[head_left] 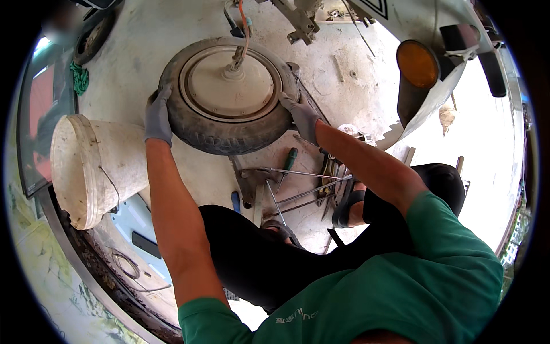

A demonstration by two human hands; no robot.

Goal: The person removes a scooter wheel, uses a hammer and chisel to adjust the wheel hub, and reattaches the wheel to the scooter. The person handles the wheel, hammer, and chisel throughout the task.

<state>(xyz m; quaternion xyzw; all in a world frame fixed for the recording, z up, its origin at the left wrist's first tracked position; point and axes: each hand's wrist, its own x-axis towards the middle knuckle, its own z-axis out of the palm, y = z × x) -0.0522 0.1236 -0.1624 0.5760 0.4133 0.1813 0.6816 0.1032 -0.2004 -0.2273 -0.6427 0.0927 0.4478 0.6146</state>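
Between my two grey-gloved hands is a hub motor wheel [223, 137], a dark, dusty tyre around a beige metal hub. My left hand [158, 117] grips the tyre at its left side, fingers partly hidden behind the rubber. On the right side my right hand [301, 117] holds it, with the thumb over the sidewall near the hub rim and the other fingers out of sight. From the axle at the hub's centre an orange cable [246, 28] runs up toward a metal bracket [299, 23].
A dirty white bucket [86, 172] lies on its side at left. Near my feet are a green-handled screwdriver [291, 157], pliers [327, 175] and several metal rods. A vehicle body panel with an orange reflector [417, 63] stands at upper right. Another tyre [94, 37] is far left.
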